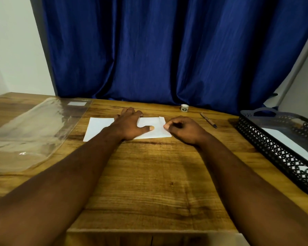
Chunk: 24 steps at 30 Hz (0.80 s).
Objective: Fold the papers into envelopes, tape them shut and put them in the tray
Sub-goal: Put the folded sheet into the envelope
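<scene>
A white sheet of paper (98,127) lies flat on the wooden table (149,174), far from me at the centre. My left hand (130,124) rests palm down on its middle with fingers spread. My right hand (182,129) pinches the paper's right edge, where a narrow strip is folded up and over. A black lattice tray (274,148) stands at the right with white paper inside. A small roll of tape (184,108) sits near the table's back edge.
A clear plastic sleeve (30,132) covers the table's left part. A pen (208,120) lies between the paper and the tray. A blue curtain (167,50) hangs behind the table.
</scene>
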Motion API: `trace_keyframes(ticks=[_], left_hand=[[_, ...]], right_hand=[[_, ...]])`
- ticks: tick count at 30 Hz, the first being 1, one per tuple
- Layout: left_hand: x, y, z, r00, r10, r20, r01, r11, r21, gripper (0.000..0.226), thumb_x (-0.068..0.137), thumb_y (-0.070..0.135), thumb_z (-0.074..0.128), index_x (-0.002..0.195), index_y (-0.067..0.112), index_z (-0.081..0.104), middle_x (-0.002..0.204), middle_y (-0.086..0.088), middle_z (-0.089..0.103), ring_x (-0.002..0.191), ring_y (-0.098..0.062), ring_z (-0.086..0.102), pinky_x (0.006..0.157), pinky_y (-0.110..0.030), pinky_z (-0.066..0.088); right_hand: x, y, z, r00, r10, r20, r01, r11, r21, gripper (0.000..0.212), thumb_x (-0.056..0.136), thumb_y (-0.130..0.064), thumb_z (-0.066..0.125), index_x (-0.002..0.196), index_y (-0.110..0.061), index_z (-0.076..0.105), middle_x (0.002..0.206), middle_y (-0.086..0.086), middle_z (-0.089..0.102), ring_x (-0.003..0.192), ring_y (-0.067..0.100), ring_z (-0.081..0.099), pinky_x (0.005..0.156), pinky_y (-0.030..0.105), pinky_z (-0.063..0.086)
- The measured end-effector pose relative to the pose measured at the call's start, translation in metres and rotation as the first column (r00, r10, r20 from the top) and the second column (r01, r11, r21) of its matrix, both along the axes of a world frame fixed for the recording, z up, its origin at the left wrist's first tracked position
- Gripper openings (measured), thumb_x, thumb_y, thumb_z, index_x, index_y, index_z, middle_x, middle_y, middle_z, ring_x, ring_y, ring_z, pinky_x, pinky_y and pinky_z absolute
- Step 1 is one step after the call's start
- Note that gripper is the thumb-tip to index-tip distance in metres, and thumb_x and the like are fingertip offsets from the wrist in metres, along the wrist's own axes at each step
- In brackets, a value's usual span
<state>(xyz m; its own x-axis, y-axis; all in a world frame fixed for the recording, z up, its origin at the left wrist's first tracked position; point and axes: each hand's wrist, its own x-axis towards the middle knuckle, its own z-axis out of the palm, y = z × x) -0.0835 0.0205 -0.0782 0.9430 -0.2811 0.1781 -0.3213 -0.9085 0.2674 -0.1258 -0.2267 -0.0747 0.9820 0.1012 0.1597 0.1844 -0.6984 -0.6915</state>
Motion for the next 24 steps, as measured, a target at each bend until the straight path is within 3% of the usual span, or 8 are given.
trace_keyframes(ticks=[3, 7, 10, 14, 16, 18, 22, 24], left_hand=[[0.002, 0.001, 0.000, 0.994, -0.033, 0.106, 0.039, 0.998, -0.049, 0.068, 0.092, 0.069, 0.059, 0.142, 0.025, 0.051, 0.144, -0.004, 0.042, 0.141, -0.026, 0.032, 0.113, -0.051, 0.025], [0.004, 0.001, 0.007, 0.910, -0.116, 0.399, 0.167, 0.981, -0.096, 0.033, 0.101, 0.039, 0.060, 0.125, 0.017, 0.060, 0.121, -0.004, 0.049, 0.118, -0.028, 0.045, 0.096, -0.044, 0.030], [-0.002, -0.005, 0.019, 0.784, -0.160, 0.600, 0.219, 0.975, -0.026, 0.020, 0.098, 0.028, 0.058, 0.114, 0.017, 0.063, 0.114, -0.003, 0.051, 0.108, -0.027, 0.049, 0.088, -0.045, 0.031], [-0.018, -0.011, 0.038, 0.588, -0.200, 0.784, 0.247, 0.967, 0.061, 0.014, 0.097, 0.022, 0.059, 0.107, 0.017, 0.067, 0.112, -0.003, 0.058, 0.104, -0.023, 0.052, 0.087, -0.044, 0.035], [-0.025, -0.014, 0.046, 0.546, -0.248, 0.800, 0.283, 0.954, 0.103, 0.014, 0.098, 0.022, 0.059, 0.105, 0.015, 0.070, 0.107, -0.003, 0.062, 0.097, -0.024, 0.057, 0.082, -0.043, 0.039], [-0.028, -0.017, 0.049, 0.573, -0.315, 0.757, 0.328, 0.934, 0.141, 0.015, 0.096, 0.024, 0.060, 0.102, 0.016, 0.071, 0.102, -0.002, 0.065, 0.091, -0.024, 0.061, 0.079, -0.043, 0.043], [-0.033, -0.022, 0.041, 0.748, -0.395, 0.533, 0.372, 0.915, 0.157, 0.007, 0.090, 0.029, 0.067, 0.095, 0.026, 0.069, 0.103, 0.008, 0.065, 0.094, -0.017, 0.061, 0.076, -0.034, 0.047], [-0.031, -0.024, 0.030, 0.820, -0.420, 0.389, 0.408, 0.905, 0.118, 0.006, 0.085, 0.034, 0.068, 0.088, 0.031, 0.063, 0.110, 0.013, 0.065, 0.103, -0.012, 0.059, 0.084, -0.034, 0.051]], right_hand=[[0.000, 0.003, -0.002, 0.998, -0.046, 0.032, 0.046, 0.999, -0.005, 0.051, 0.088, -0.047, 0.080, 0.136, -0.040, 0.064, 0.134, -0.012, 0.063, 0.125, 0.011, 0.058, 0.111, 0.044, 0.048], [-0.002, 0.007, 0.005, 0.999, -0.052, -0.012, 0.054, 0.966, 0.253, 0.077, 0.089, -0.018, 0.085, 0.153, -0.028, 0.044, 0.113, -0.002, 0.068, 0.097, 0.005, 0.066, 0.078, 0.022, 0.055], [0.000, 0.008, 0.005, 0.993, -0.037, 0.109, -0.001, 0.943, 0.333, 0.050, 0.092, -0.003, 0.079, 0.137, -0.013, 0.062, 0.088, -0.008, 0.068, 0.066, -0.007, 0.063, 0.065, 0.014, 0.049], [0.000, 0.010, 0.011, 0.926, -0.194, 0.324, 0.080, 0.940, 0.333, 0.016, 0.095, -0.012, 0.076, 0.111, -0.018, 0.075, 0.093, -0.010, 0.072, 0.081, 0.001, 0.066, 0.073, 0.021, 0.052], [0.002, 0.004, 0.016, 0.885, -0.207, 0.417, 0.080, 0.950, 0.301, 0.013, 0.094, -0.012, 0.075, 0.095, -0.025, 0.074, 0.093, -0.008, 0.074, 0.087, 0.009, 0.069, 0.076, 0.025, 0.056], [0.004, -0.004, 0.017, 0.866, -0.180, 0.467, 0.082, 0.972, 0.222, 0.020, 0.091, -0.009, 0.075, 0.084, -0.027, 0.072, 0.087, -0.009, 0.074, 0.084, 0.011, 0.070, 0.075, 0.027, 0.056], [0.004, -0.019, 0.007, 0.952, -0.110, 0.285, 0.094, 0.993, 0.071, 0.019, 0.085, -0.007, 0.081, 0.079, -0.025, 0.077, 0.081, -0.009, 0.077, 0.078, 0.009, 0.072, 0.069, 0.030, 0.057], [0.003, -0.026, 0.002, 0.986, -0.067, 0.155, 0.071, 0.997, -0.022, 0.022, 0.084, -0.003, 0.081, 0.084, -0.025, 0.082, 0.087, -0.010, 0.079, 0.087, 0.007, 0.073, 0.078, 0.032, 0.060]])
